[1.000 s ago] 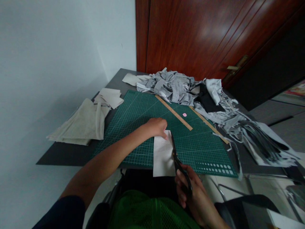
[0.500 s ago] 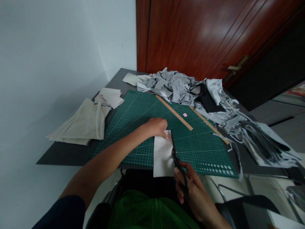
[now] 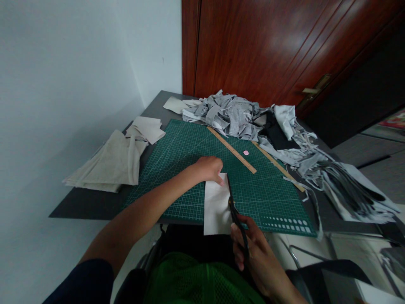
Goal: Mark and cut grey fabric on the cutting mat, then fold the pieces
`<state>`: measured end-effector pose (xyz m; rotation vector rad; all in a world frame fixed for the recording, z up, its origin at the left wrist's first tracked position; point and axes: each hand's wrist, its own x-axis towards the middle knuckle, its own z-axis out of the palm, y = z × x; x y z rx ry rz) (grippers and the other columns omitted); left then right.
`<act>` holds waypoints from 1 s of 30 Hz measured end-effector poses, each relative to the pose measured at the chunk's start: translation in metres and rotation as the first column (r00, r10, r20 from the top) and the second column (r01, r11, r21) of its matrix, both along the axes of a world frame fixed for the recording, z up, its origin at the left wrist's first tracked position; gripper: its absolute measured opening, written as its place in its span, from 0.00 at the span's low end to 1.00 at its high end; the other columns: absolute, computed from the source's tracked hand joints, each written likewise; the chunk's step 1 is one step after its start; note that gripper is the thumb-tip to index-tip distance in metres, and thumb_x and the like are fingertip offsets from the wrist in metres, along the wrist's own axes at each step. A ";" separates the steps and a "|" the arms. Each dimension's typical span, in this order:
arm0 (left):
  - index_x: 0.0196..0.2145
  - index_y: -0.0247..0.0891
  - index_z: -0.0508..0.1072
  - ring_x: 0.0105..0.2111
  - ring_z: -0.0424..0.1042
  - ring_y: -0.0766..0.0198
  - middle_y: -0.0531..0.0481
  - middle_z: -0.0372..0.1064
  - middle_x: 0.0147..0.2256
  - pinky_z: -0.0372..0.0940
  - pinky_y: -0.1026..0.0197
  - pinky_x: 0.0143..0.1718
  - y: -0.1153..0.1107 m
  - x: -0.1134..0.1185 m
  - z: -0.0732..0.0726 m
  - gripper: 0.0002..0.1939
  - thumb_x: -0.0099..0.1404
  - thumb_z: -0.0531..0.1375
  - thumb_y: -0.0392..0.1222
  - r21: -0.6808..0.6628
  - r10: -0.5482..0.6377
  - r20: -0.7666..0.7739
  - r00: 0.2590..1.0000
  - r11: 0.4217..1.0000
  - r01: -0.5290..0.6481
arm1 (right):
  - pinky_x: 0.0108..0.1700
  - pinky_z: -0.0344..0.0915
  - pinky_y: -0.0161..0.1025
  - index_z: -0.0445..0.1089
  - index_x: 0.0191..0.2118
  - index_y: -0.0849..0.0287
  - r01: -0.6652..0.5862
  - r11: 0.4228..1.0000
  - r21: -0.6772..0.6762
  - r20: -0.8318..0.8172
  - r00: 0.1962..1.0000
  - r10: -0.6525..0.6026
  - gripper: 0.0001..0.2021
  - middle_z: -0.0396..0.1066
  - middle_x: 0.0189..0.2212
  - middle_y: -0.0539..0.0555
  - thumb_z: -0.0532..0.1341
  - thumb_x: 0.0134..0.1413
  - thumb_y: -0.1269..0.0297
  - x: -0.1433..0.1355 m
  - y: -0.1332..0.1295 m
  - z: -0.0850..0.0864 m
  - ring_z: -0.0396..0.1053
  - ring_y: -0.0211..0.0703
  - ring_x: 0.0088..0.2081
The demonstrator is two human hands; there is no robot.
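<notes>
Both hands of the seated person are at the white piece: the left hand (image 3: 209,168) is curled inward with its thumb down on the far end, though whether it pinches or merely presses I can't tell from where I stand, and the right hand (image 3: 257,249) is closed round the handles of the black scissors (image 3: 236,216). That white piece (image 3: 216,211), cloth by the look of it, lies on the green cutting mat (image 3: 180,169), its near end reaching past the front of the mat and the worktop (image 3: 88,205). The blades run along its right side, up toward the far corner. I'd judge this piece to be mid-trim, its left side already straight, but how much of the right side is cut through is hidden by the scissors. Plenty looks cut already: a tangled heap of grey strips (image 3: 234,116) sits at the back, with a black cloth (image 3: 280,137) to its right. At the left lie some small pale pieces (image 3: 147,127) and, nearer, a folded cream cloth (image 3: 110,162); whether those are finished or waiting, I can't say. Two wooden rulers (image 3: 232,150) (image 3: 278,166) rest on the mat, a pink disc (image 3: 246,153) between them.
</notes>
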<state>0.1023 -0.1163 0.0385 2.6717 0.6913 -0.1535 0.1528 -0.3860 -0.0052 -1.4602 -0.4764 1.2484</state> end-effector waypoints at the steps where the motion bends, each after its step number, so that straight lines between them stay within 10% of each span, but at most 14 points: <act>1: 0.33 0.40 0.78 0.36 0.74 0.56 0.48 0.76 0.33 0.59 0.60 0.32 0.000 0.000 0.000 0.18 0.52 0.71 0.55 -0.001 0.000 0.002 1.000 1.000 0.000 | 0.18 0.55 0.30 0.59 0.54 0.55 -0.005 1.000 0.001 0.003 1.000 0.005 0.28 0.61 0.23 0.41 0.66 0.56 0.44 0.000 0.000 0.000 0.56 0.31 0.18; 30: 0.31 0.39 0.77 0.36 0.74 0.56 0.48 0.76 0.33 0.58 0.60 0.31 0.001 0.000 -0.004 0.19 0.50 0.72 0.55 0.007 0.004 0.020 1.000 1.000 -0.004 | 0.15 0.55 0.28 0.61 0.48 0.54 0.058 0.998 -0.007 -0.044 0.997 -0.058 0.30 0.60 0.23 0.40 0.71 0.48 0.43 0.004 0.014 0.008 0.54 0.29 0.17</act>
